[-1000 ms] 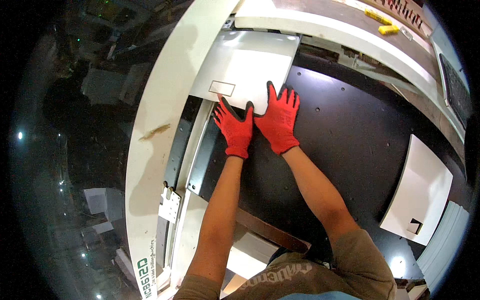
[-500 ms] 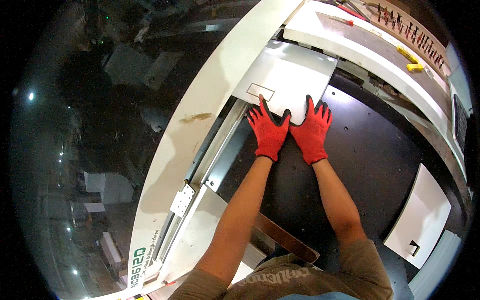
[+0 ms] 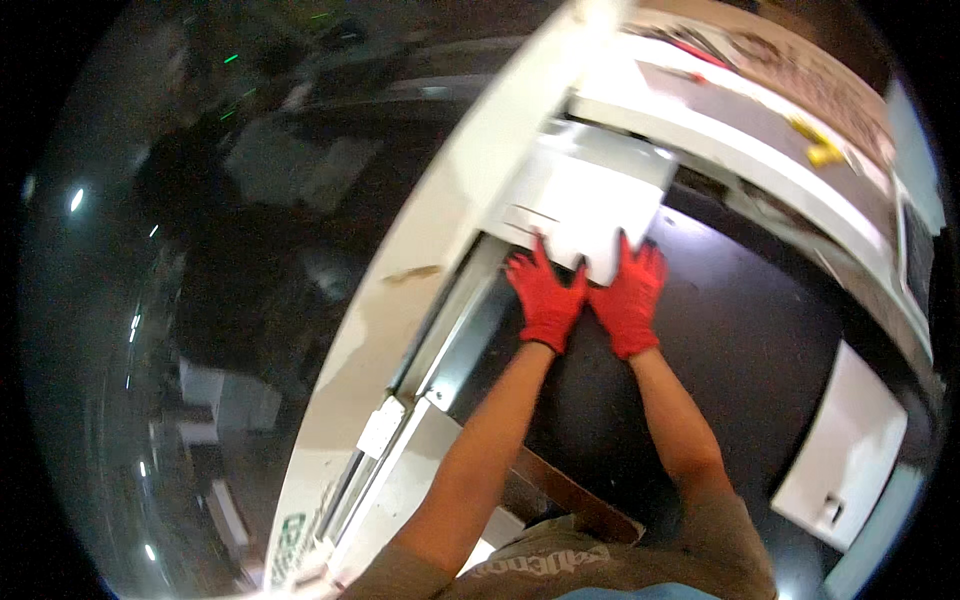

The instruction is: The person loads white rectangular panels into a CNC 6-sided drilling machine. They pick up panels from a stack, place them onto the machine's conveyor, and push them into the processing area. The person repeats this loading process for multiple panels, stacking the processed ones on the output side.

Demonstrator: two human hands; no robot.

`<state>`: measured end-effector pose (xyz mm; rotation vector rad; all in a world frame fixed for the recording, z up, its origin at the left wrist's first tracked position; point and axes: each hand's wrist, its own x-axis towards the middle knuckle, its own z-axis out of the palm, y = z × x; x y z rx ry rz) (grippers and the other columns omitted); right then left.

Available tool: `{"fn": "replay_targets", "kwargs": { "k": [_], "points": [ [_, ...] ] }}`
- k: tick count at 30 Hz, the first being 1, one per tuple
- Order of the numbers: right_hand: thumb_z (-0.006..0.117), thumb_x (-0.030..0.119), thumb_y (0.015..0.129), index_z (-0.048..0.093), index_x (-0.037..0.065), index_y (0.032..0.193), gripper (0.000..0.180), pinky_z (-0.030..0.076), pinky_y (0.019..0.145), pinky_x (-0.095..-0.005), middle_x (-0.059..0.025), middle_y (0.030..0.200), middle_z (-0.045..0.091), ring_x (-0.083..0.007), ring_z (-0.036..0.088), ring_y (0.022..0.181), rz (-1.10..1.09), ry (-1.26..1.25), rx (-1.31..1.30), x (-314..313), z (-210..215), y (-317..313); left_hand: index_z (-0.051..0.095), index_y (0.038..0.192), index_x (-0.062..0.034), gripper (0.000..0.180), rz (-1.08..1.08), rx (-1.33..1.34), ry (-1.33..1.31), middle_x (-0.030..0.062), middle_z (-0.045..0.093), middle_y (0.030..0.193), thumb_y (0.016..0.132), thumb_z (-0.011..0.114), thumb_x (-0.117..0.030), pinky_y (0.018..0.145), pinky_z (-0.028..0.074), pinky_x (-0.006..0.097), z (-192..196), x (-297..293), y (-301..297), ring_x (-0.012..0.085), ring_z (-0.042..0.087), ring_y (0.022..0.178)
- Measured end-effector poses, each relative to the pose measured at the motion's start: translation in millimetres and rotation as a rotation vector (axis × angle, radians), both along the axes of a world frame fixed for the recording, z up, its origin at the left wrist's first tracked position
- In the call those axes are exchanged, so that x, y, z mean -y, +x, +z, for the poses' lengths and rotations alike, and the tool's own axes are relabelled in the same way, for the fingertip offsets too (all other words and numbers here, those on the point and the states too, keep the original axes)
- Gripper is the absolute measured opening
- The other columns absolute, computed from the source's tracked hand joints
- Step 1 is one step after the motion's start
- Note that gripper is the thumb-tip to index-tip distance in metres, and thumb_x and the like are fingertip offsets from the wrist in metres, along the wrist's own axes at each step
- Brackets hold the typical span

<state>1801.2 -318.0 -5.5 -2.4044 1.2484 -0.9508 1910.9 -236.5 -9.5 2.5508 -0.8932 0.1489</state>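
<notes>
A flat white panel (image 3: 590,195) with a small rectangle outlined on its left part lies at the far end of the black table (image 3: 740,340). Both my hands wear red gloves with black fingertips. My left hand (image 3: 550,300) rests at the panel's near edge, its fingers spread. Beside it, thumbs close together, my right hand (image 3: 630,300) reaches over the same edge with its fingers stretched out. Neither hand is wrapped round anything. The picture is blurred, so how firmly the fingers press cannot be made out.
A rail (image 3: 460,330) and a broad cream machine cover (image 3: 410,270) run along the left. Past the panel stands a white machine beam (image 3: 740,130) with yellow items (image 3: 825,153) on its top. Another white panel (image 3: 850,450) with a small dark cutout lies at right.
The whole view has shifted and blurred, so everything sits lower and slightly further right in the picture. My hands stay at the panel's near edge, with no clear movement of the panel.
</notes>
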Motion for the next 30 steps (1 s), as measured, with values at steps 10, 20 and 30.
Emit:
{"fn": "replay_targets", "kwargs": {
  "k": [10,20,30],
  "points": [
    [0.072,0.054,0.088,0.053,0.009,0.151,0.08,0.041,0.111,-0.0543,-0.0317,0.131,0.061,-0.0461,0.057,0.124,0.001,-0.129,-0.069,-0.6,-6.1,2.5,0.003,0.171,-0.0149,0.11,0.002,-0.158,-0.057,0.0485,0.031,0.155,0.093,0.067,-0.057,0.125,0.014,0.066,14.2,-7.6,-11.6,0.0627,0.025,0.148],
    [0.078,0.06,0.082,0.048,0.014,0.157,0.093,0.037,0.116,-0.054,-0.0237,0.14,0.061,-0.0426,0.054,0.134,0.038,-0.031,-0.144,1.8,-13.1,6.3,0.003,0.17,-0.0133,0.111,-0.029,-0.244,-0.136,0.0481,0.03,0.155,0.091,0.071,-0.051,0.127,0.013,0.064,25.7,-17.9,-11.0,0.0603,0.023,0.151],
    [0.069,0.065,0.088,0.056,0.012,0.15,0.082,0.049,0.093,-0.0486,-0.0194,0.116,0.068,-0.037,0.065,0.106,0.036,-0.263,-0.128,34.4,-57.4,13.5,0.003,0.17,-0.0084,0.118,-0.025,-0.222,-0.17,0.0503,0.028,0.154,0.088,0.074,-0.053,0.126,0.012,0.065,15.5,-15.3,-8.5,0.0647,0.023,0.149]
  ]
}}
